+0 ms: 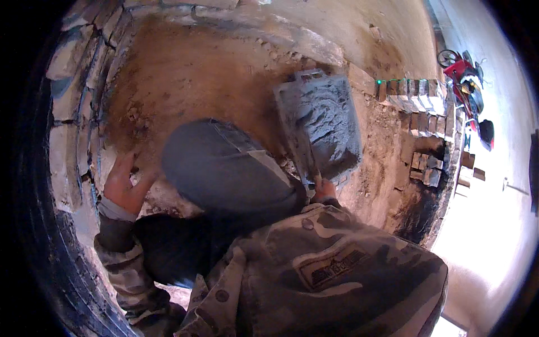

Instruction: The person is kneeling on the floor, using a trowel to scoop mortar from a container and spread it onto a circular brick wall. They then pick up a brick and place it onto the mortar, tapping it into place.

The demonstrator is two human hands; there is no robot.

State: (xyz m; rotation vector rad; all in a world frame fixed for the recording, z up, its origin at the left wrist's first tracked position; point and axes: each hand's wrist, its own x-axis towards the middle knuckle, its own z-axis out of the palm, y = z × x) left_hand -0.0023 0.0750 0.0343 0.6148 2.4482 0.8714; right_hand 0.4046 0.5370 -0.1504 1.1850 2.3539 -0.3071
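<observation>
My left hand point(127, 183) is low at the left, close to the brick wall and the dirt floor, with thumb and fingers apart and nothing seen in it. My right hand point(324, 190), partly hidden by my sleeve, is closed at the near edge of a shallow rectangular tray point(285, 115). It grips what looks like a trowel point(308, 154), its narrow shape lying along the tray's left side. Wet grey mortar point(331, 121) fills the tray in uneven heaps. My bent knee point(224, 163) in grey trousers stands between the hands.
A rough brick wall point(64, 146) curves along the left side. Brown loose dirt point(191, 73) covers the floor ahead. Stacked bricks point(412, 92) and a smaller brick pile point(426, 168) stand at the right. Beyond them is a red motorbike point(463, 78). A plastered wall point(342, 25) rises at the back.
</observation>
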